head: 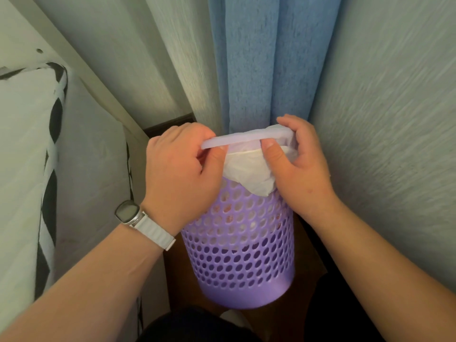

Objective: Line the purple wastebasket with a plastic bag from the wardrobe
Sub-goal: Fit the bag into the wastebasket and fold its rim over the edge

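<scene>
The purple wastebasket (240, 253), perforated with round holes, stands upright on the brown floor in the middle of the head view. A pale lilac rim ring (243, 138) sits at its top. A white plastic bag (249, 170) hangs over the near side, folded down below the ring; more white shows through the holes inside. My left hand (181, 174), with a white-strapped watch on its wrist, grips the ring's left end. My right hand (299, 166) pinches the ring's right end and the bag edge, thumb pressed on the plastic.
A blue curtain (259, 60) hangs right behind the basket. Pale textured wall (385, 107) closes in on the right. A white mattress or cushion with black-striped trim (32, 149) and a white frame stand at the left. Dark clothing shows at the bottom edge.
</scene>
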A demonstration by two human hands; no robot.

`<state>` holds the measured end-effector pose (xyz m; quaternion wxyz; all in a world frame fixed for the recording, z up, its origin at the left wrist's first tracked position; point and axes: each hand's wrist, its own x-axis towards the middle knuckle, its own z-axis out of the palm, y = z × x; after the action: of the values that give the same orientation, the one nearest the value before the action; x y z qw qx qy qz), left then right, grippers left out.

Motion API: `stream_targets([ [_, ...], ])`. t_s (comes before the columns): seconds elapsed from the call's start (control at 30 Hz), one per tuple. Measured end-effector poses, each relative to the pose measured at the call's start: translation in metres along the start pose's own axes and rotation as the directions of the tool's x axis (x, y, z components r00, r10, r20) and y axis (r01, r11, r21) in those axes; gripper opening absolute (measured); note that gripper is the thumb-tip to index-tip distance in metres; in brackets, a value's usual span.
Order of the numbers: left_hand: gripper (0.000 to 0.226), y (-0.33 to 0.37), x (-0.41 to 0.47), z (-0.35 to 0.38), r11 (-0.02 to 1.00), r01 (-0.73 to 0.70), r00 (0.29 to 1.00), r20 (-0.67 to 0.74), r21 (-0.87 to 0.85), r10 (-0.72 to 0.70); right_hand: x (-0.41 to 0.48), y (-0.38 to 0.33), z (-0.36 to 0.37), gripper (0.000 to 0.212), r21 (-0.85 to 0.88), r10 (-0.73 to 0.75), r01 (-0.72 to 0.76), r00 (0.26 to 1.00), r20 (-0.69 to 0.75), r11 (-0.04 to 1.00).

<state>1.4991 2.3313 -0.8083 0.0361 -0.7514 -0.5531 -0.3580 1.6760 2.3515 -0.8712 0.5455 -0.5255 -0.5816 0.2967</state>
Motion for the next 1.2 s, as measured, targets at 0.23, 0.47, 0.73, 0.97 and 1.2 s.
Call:
stream_targets([
  [0.23,0.025,0.001,0.003,-0.005,0.994,-0.073,0.997,0.037,0.080,0.071,-0.001,-0.001,0.001,0.020,0.039,-0.020,0.024,0.996,-0.089,0.999],
  [0.47,0.023,0.016,-0.002,-0.001,0.951,-0.170,0.984,0.102,0.260,0.148,-0.007,-0.014,0.014,0.035,-0.093,-0.091,0.081,0.990,-0.105,0.992],
  [0.73,0.018,0.000,0.003,-0.003,0.993,-0.035,0.996,0.080,0.115,0.026,-0.006,-0.008,0.004,0.039,-0.082,-0.099,0.098,0.995,-0.017,0.992],
  [0.97,0.020,-0.001,0.004,-0.002,0.998,-0.016,1.000,0.022,-0.059,0.017,0.002,-0.003,-0.004,0.041,0.010,-0.029,0.029,0.998,-0.054,1.000],
  [1.2,0.027,0.005,0.003,-0.006,1.000,0.012,0.999,0.037,0.029,-0.013,0.000,-0.009,-0.001,0.030,0.002,-0.049,0.050,0.996,-0.076,0.999],
])
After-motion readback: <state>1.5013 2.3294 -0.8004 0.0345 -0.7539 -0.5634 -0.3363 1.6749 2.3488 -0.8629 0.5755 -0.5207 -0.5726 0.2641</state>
